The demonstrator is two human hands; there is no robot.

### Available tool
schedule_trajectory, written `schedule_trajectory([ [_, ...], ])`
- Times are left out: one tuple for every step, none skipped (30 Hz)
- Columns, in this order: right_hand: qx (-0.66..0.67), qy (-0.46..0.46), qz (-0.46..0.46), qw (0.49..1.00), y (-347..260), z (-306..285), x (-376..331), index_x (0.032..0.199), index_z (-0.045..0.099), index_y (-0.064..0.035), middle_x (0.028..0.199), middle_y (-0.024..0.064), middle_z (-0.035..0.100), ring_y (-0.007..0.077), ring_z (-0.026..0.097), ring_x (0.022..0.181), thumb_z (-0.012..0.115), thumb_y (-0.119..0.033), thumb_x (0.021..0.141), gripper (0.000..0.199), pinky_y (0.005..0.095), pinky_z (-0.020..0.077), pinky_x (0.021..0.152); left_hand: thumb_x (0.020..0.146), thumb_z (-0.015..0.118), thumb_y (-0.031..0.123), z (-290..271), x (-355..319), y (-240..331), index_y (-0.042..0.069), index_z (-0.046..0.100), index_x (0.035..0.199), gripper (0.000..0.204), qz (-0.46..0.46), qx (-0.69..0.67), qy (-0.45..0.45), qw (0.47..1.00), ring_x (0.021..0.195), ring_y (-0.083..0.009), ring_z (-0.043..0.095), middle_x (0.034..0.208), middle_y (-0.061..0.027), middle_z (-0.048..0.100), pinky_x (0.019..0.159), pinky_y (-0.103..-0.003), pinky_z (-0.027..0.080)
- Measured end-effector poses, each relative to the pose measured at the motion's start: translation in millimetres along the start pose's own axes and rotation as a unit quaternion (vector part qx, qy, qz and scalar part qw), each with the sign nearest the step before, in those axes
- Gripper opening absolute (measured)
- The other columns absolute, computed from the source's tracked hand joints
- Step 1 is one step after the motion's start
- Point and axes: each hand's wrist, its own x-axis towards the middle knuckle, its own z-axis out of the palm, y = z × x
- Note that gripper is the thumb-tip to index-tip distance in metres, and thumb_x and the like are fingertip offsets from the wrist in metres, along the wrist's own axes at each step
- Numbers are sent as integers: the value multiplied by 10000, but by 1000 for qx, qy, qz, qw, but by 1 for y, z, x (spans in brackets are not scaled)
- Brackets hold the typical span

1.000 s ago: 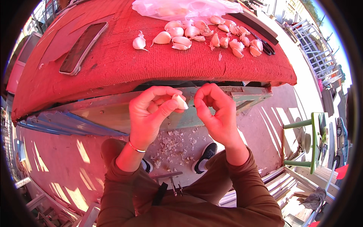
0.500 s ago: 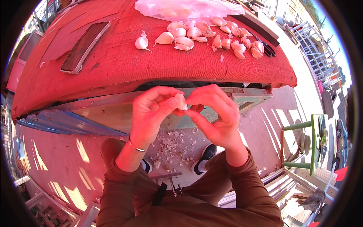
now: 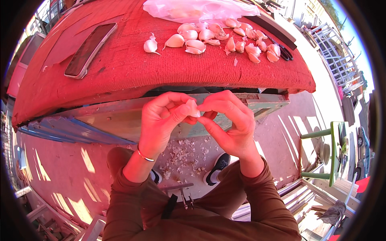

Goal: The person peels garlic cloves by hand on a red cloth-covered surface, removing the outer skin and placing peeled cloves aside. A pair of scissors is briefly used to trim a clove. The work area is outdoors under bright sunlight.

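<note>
Between my two hands, just off the front edge of the red-covered table (image 3: 193, 76), is a pale garlic clove (image 3: 194, 110). My left hand (image 3: 161, 120) pinches it between thumb and fingers, a thin band round that wrist. The thumb and forefinger of my right hand (image 3: 235, 124) are closed at the clove's right side; fingers partly cover it, so how much skin is on it I cannot tell. Beyond my hands, several garlic cloves (image 3: 196, 46) lie in a loose group on the red cloth. One clove (image 3: 151, 44) rests apart, to their left.
A phone (image 3: 90, 50) lies at the table's left. Behind the cloves is a translucent plastic bag (image 3: 197, 10); black-handled scissors (image 3: 286, 53) lie at their right. Papery skins (image 3: 185, 156) litter the floor between my shoes. A green-framed stool (image 3: 333, 152) is at the right.
The clove has turned slightly between my fingertips, and its lower tip has shifted a little to the right. Both hands stay in nearly the same place.
</note>
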Motion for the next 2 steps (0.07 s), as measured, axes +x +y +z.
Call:
schedule_trajectory([
  [-1,-2,-5,1000,1,0,0,1046,713,-4,1015,134,688,212,692,838,799,94,770,305,315,567,727,1014,688,95,0,0,0,-49,677,1138,190,1,2,1,1000,862,-158,712,974,-100,740,783,-291,592],
  [-1,-3,-10,1000,3,0,-1,1060,718,-7,1017,136,688,215,692,843,801,91,772,315,318,569,730,1016,685,95,0,0,-1,-49,676,1141,190,2,4,3,1000,863,-160,713,977,-101,740,786,-291,593],
])
